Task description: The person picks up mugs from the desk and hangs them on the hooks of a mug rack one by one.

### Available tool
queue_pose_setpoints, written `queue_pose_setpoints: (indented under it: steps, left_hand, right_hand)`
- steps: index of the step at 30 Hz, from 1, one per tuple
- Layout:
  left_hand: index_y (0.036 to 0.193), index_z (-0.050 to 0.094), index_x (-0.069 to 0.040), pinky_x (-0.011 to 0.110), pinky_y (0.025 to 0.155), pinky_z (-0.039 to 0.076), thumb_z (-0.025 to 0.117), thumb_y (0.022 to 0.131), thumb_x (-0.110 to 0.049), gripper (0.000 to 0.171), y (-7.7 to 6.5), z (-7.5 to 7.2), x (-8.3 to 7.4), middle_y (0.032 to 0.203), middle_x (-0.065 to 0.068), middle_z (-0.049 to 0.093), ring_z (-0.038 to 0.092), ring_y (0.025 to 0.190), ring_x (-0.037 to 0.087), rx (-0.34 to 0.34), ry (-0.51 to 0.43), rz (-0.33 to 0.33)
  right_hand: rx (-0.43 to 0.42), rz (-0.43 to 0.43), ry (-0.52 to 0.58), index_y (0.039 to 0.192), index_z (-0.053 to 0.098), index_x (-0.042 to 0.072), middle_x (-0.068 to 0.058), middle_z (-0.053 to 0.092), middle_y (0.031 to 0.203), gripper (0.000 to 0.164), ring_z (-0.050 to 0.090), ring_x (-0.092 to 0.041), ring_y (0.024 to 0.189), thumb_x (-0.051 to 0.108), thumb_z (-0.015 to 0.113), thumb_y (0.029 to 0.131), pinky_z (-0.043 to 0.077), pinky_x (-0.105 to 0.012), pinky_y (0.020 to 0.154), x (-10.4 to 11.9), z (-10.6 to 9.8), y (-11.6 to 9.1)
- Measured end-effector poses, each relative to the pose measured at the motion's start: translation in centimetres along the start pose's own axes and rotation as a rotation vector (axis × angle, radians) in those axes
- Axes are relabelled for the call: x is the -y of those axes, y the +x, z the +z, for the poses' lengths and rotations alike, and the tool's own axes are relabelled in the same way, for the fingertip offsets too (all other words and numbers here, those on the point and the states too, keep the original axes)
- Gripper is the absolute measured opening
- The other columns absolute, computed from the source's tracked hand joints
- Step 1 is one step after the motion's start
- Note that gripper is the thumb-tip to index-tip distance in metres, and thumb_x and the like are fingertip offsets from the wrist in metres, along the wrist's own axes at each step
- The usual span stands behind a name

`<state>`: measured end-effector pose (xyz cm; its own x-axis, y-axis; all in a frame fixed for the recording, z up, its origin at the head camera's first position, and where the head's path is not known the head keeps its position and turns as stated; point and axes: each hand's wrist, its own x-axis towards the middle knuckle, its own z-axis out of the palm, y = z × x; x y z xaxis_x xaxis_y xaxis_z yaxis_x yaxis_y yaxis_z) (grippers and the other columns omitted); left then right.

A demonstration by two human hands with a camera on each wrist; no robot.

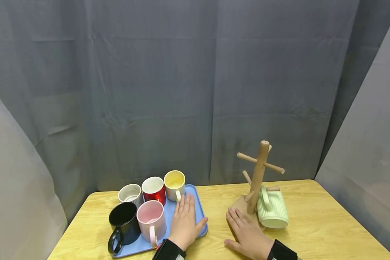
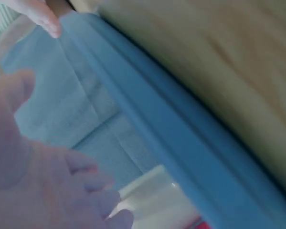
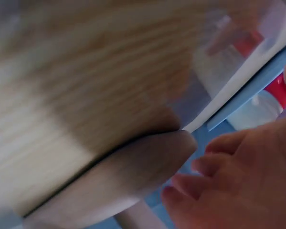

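Observation:
My left hand (image 1: 184,224) lies with straight fingers over the right side of a blue tray (image 1: 198,208). Its fingertips come close to the handle of a yellow mug (image 1: 174,184); whether they touch is unclear. Left of this hand stands a pink mug (image 1: 152,221). My right hand (image 1: 248,236), its fingers also straight, is at the near left edge of the base of a wooden mug tree (image 1: 257,177). Contact with the base cannot be made out. From a lower peg of the tree hangs a pale green ribbed mug (image 1: 273,210), tilted with its bottom facing forward.
Also on the tray are a black mug (image 1: 126,225), a red mug (image 1: 155,191) with a white inside, and a whitish mug (image 1: 130,194). Several bare pegs stick out from the tree. Grey cloth (image 1: 169,90) hangs behind the wooden table (image 1: 328,224).

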<state>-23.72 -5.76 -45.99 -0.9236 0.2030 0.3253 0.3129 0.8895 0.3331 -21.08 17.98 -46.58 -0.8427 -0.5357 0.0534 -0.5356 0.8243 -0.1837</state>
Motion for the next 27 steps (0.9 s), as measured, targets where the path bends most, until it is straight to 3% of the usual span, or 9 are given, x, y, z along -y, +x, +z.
queue_pose_setpoints:
  steps: [7,14,20,27]
  left_hand:
    - [0.147,0.031,0.009,0.055,0.118,0.030,0.072,0.083,-0.041,0.091,0.1,-0.3,-0.2,0.158,0.028,0.027,0.026,0.148,0.044,-0.098,-0.070,-0.067]
    - [0.146,0.018,0.019,0.060,0.118,0.027,0.073,0.082,-0.035,0.100,0.3,-0.7,-0.4,0.156,0.040,0.013,0.018,0.146,0.054,-0.104,-0.258,-0.242]
    - [0.145,0.015,0.022,0.062,0.117,0.026,0.076,0.079,-0.031,0.105,1.0,-0.3,-0.2,0.152,0.045,0.016,0.021,0.143,0.057,-0.131,-0.374,-0.308]
    - [0.145,0.015,0.021,0.061,0.111,0.034,0.075,0.079,-0.028,0.102,1.4,-0.5,0.0,0.144,0.046,0.030,0.038,0.133,0.058,-0.135,-0.500,-0.361]
  right_hand:
    - [-0.026,0.033,0.019,0.149,0.033,-0.003,-0.024,0.033,0.156,0.083,0.035,-0.043,0.144,0.059,0.046,0.095,0.035,-0.058,0.111,-0.8,0.1,0.1]
    - [-0.012,0.050,0.047,0.150,0.031,-0.002,-0.023,0.032,0.157,0.084,0.033,-0.041,0.145,0.060,0.046,0.095,0.033,-0.057,0.114,-1.0,-0.3,-0.1]
    - [-0.017,0.040,0.061,0.149,0.032,-0.002,-0.023,0.033,0.157,0.082,0.034,-0.040,0.145,0.058,0.046,0.095,0.033,-0.057,0.114,-1.2,-0.3,0.0]
    - [-0.004,0.034,0.078,0.149,0.032,-0.002,-0.023,0.033,0.157,0.081,0.034,-0.042,0.144,0.056,0.047,0.095,0.034,-0.058,0.113,-1.2,-0.4,0.0]
